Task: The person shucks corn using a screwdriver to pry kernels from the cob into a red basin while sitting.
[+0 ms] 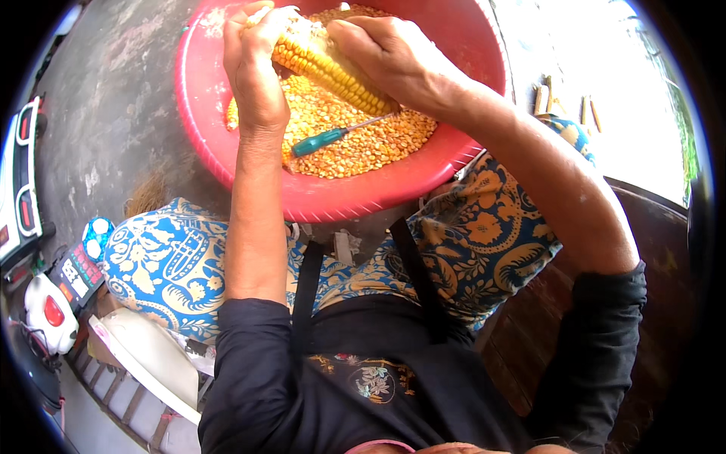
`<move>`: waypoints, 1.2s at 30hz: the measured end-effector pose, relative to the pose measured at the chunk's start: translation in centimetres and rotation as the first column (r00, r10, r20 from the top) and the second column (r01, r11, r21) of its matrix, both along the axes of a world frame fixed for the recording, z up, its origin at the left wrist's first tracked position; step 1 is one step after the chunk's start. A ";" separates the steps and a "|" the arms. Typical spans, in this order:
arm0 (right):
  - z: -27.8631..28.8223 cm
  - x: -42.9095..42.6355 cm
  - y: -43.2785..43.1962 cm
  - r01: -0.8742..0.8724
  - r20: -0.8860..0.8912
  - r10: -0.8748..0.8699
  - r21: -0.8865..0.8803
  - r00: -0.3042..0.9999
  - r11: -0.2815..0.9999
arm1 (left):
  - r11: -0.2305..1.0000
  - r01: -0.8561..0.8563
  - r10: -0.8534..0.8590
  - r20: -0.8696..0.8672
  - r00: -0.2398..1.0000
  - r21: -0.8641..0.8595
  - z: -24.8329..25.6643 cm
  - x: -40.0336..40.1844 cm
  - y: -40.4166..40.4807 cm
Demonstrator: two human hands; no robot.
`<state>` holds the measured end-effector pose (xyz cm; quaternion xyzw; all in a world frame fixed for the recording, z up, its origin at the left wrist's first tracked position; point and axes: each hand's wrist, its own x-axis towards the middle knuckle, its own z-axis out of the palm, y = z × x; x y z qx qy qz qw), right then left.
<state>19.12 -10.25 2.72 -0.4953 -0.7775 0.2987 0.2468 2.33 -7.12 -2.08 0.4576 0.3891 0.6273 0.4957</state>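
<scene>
An ear of yellow corn slants across the top of the view above a red plastic basin. My left hand grips its upper left end. My right hand is closed against its right side, with the thumb towards the upper end. Rows of kernels show along the near face, while the top looks partly stripped and is washed out by light. Loose corn kernels cover the basin's bottom. On them lies a screwdriver with a green handle, its shaft pointing up and right towards the ear's lower tip.
My knees in patterned trousers flank the basin's near side. Several bare corn cobs lie on the bright ground at right. A blue and white ball, dry straw-like bristles and a white vehicle are at left.
</scene>
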 end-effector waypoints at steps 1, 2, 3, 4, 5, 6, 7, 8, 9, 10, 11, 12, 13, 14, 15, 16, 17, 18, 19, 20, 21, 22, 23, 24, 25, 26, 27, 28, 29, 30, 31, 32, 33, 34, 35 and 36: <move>-0.1 -0.1 0.0 -0.005 -0.009 0.005 0.004 1.000 1.000 | 0.999 0.040 -0.039 0.099 0.994 -0.007 -0.2 -0.1 0.4; -0.2 -0.1 -0.1 0.071 -0.126 -0.093 -0.168 0.988 0.983 | 0.997 0.080 -0.076 0.197 0.977 -0.010 -0.3 -0.2 0.6; -0.4 -0.1 -0.1 0.125 -0.218 -0.210 -0.349 0.953 0.929 | 0.997 0.076 -0.073 0.191 0.979 -0.011 -0.2 -0.1 0.5; -0.4 0.0 0.2 0.087 -0.285 -0.221 -0.418 0.933 0.904 | 0.992 0.119 -0.108 0.216 0.970 -0.038 0.1 0.3 0.4; -0.3 0.3 0.3 0.118 -0.251 -0.289 -0.531 0.924 0.839 | 0.985 0.162 -0.142 0.241 0.960 -0.064 0.2 0.4 0.4; 0.0 0.2 0.0 0.143 -0.230 -0.292 -0.506 0.928 0.851 | 0.986 0.162 -0.147 0.243 0.959 -0.044 0.1 0.2 0.6; 0.3 0.1 -0.1 0.167 -0.209 -0.297 -0.480 0.932 0.861 | 0.987 0.158 -0.143 0.239 0.960 -0.042 0.1 0.0 0.6; 0.9 0.2 0.2 0.106 -0.217 -0.269 -0.561 0.938 0.821 | 0.988 0.150 -0.135 0.247 0.960 -0.040 0.1 -0.2 0.7; 1.5 0.2 0.5 0.048 -0.220 -0.242 -0.638 0.945 0.769 | 0.989 0.143 -0.128 0.256 0.958 -0.040 0.1 -0.3 0.7; 0.9 0.0 0.1 0.088 -0.248 -0.281 -0.585 0.927 0.806 | 0.988 0.153 -0.144 0.233 0.962 -0.019 0.1 -0.6 0.7; 0.6 -0.2 -0.3 0.131 -0.279 -0.318 -0.529 0.906 0.838 | 0.988 0.150 -0.142 0.230 0.963 -0.018 0.1 -0.9 0.7; 0.7 -0.3 -0.5 0.146 -0.296 -0.333 -0.512 0.895 0.847 | 0.987 0.156 -0.146 0.226 0.963 -0.028 0.1 -0.9 0.7; 0.5 0.0 -0.4 0.146 -0.294 -0.333 -0.512 0.896 0.847 | 0.986 0.161 -0.149 0.221 0.964 -0.037 0.1 -0.9 0.7; 0.3 0.4 0.0 0.077 -0.305 -0.263 -0.508 0.915 0.858 | 0.986 0.161 -0.149 0.222 0.964 -0.037 0.2 -0.9 0.7; 0.2 0.6 0.2 0.007 -0.317 -0.191 -0.503 0.929 0.864 | 0.983 0.180 -0.169 0.206 0.964 -0.034 0.4 -0.9 0.6; 0.2 0.5 0.3 0.006 -0.317 -0.191 -0.503 0.929 0.864 | 0.979 0.200 -0.190 0.191 0.963 -0.032 0.5 -0.8 0.5; 0.3 0.5 0.5 0.034 -0.257 -0.187 -0.505 0.948 0.862 | 0.979 0.199 -0.189 0.190 0.963 -0.033 0.5 -0.8 0.5; 0.4 0.4 0.6 0.061 -0.198 -0.184 -0.505 0.963 0.861 | 0.978 0.207 -0.200 0.199 0.959 -0.018 0.5 -0.7 0.6; 0.4 0.5 0.8 0.059 -0.200 -0.183 -0.505 0.962 0.861 | 0.976 0.216 -0.210 0.208 0.955 -0.003 0.5 -0.7 0.6; 0.4 0.8 1.1 -0.014 -0.348 -0.197 -0.522 0.917 0.853 | 0.977 0.215 -0.210 0.207 0.956 -0.003 0.3 -0.8 0.8; 0.3 0.9 1.2 -0.089 -0.486 -0.213 -0.526 0.848 0.846 | 0.978 0.206 -0.201 0.176 0.964 -0.013 0.2 -0.9 1.0; 0.3 1.1 1.1 -0.087 -0.461 -0.133 -0.425 0.877 0.901 | 0.980 0.198 -0.192 0.146 0.970 -0.023 0.0 -1.0 1.2; 0.3 1.1 1.1 -0.087 -0.462 -0.134 -0.425 0.877 0.901 | 0.980 0.198 -0.193 0.145 0.970 -0.023 -0.1 -1.0 1.2; 0.3 1.1 1.2 -0.084 -0.449 -0.139 -0.441 0.883 0.894 | 0.985 0.173 -0.170 0.111 0.979 -0.022 -0.2 -0.9 1.2; 0.4 1.2 1.3 -0.081 -0.436 -0.143 -0.457 0.888 0.886 | 0.989 0.148 -0.146 0.077 0.986 -0.019 -0.2 -0.9 1.2; 0.6 1.4 1.3 -0.080 -0.435 -0.145 -0.458 0.889 0.886 | 0.989 0.149 -0.147 0.078 0.986 -0.020 -0.2 -0.8 1.2; 0.9 1.6 1.3 -0.055 -0.424 -0.137 -0.410 0.895 0.910 | 0.987 0.155 -0.152 0.068 0.986 -0.031 0.0 -1.0 1.0; 1.4 1.8 1.3 -0.031 -0.412 -0.130 -0.362 0.902 0.932 | 0.986 0.159 -0.157 0.057 0.986 -0.043 0.2 -1.1 1.0; 1.9 1.9 1.4 0.037 -0.385 -0.186 -0.363 0.904 0.931 | 0.987 0.157 -0.154 0.055 0.986 -0.042 0.2 -1.2 1.0; 2.4 2.4 1.5 0.093 -0.343 -0.211 -0.331 0.915 0.939 | 0.985 0.168 -0.164 0.105 0.981 -0.032 0.2 -1.3 1.0; 2.8 3.2 1.4 0.153 -0.296 -0.243 -0.296 0.924 0.943 | 0.983 0.183 -0.178 0.160 0.971 -0.022 0.1 -1.3 1.0; 1.9 4.7 1.8 0.152 -0.335 -0.230 -0.244 0.914 0.958 | 0.983 0.183 -0.178 0.161 0.971 -0.020 -0.2 -1.3 1.1; 2.7 5.2 1.6 0.317 -0.185 -0.346 -0.167 0.920 0.934 | 0.981 0.185 -0.167 0.230 0.959 -0.057 -0.6 -1.4 1.2; 5.1 4.5 0.7 0.415 0.021 -0.414 -0.012 0.910 0.910 | 0.980 0.176 -0.143 0.288 0.947 -0.093 -0.7 -2.0 1.4; 5.0 6.1 1.1 0.466 0.264 -0.492 0.158 0.830 0.871 | 0.982 0.163 -0.132 0.278 0.952 -0.093 -0.8 -2.5 1.5; 4.9 7.9 1.4 0.484 0.470 -0.580 0.320 0.666 0.814 | 0.984 0.148 -0.111 0.315 0.943 -0.098 -0.7 -2.7 1.5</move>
